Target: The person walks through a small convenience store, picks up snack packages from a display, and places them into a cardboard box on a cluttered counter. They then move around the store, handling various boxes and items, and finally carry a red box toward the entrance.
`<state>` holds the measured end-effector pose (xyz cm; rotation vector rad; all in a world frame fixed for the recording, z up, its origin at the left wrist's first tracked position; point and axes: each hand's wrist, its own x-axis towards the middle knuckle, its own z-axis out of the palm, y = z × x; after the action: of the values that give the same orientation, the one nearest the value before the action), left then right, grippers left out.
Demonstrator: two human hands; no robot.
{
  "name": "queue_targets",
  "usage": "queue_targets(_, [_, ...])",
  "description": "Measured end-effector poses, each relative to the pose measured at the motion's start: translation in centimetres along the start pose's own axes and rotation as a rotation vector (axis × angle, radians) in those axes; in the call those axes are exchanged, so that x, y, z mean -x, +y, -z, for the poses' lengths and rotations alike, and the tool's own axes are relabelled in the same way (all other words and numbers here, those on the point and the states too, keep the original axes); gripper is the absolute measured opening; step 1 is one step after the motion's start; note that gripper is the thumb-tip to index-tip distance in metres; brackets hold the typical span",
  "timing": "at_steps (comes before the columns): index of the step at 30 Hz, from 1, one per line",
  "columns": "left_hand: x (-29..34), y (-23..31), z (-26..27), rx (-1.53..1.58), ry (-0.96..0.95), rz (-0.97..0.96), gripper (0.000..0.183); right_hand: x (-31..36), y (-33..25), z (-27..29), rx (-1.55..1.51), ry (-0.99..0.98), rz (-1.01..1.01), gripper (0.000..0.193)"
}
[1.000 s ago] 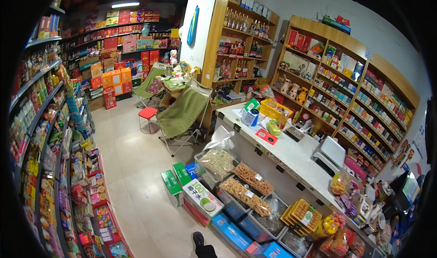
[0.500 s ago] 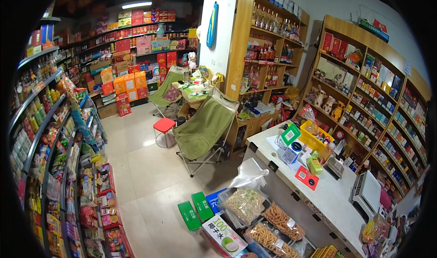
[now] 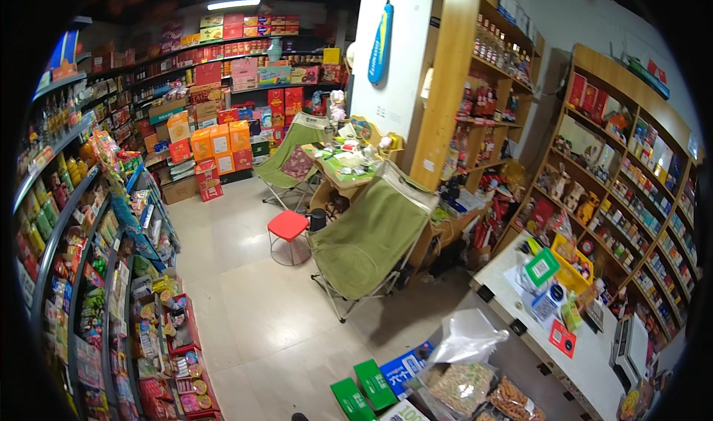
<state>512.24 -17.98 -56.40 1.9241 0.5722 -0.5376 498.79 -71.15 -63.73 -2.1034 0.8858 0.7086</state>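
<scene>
Neither of my hands shows in the head view now. Closest to the lower edge are a white carton point(image 3: 405, 412), two green boxes point(image 3: 376, 384) and a blue box point(image 3: 407, 369). Beside them lies a clear bag of pale, nut-like food point(image 3: 462, 386), with a bag of brown twisted snacks point(image 3: 518, 400) to its right. A loose clear plastic bag point(image 3: 468, 337) stands up behind these. A small dark tip point(image 3: 299, 417) pokes in at the bottom edge, too little of it to name.
Packed snack shelves point(image 3: 82, 272) line the left. Ahead stand a green folding chair point(image 3: 371, 235), another green chair point(image 3: 293, 153) and a red stool point(image 3: 288, 226). At right, a white counter point(image 3: 512, 283) carries a yellow basket point(image 3: 573, 261) and payment signs, before wooden shelves point(image 3: 624, 176).
The view has swung left and moved forward. The chairs, counter and bagged snacks now sit farther right, and the white carton has mostly dropped below the lower edge.
</scene>
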Motion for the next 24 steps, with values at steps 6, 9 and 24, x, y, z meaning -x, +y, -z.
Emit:
queue_targets(6, [-10.5, 6.9, 8.7, 0.045, 0.059, -0.162, 0.024, -4.9, -13.2, -2.4, -0.302, 0.101, 0.118, 0.03])
queue_targets(9, [-15.8, 10.3, 9.7, 0.068, 0.006, -0.295, 0.025, -9.8, -15.3, -1.4, -0.452, 0.066, 0.065, 0.008])
queue_targets(24, [-36.8, 27.1, 4.0, 0.025, 0.036, 0.074, 0.02, -35.8, -35.4, 10.5, 0.055, -0.195, -0.058, 0.039])
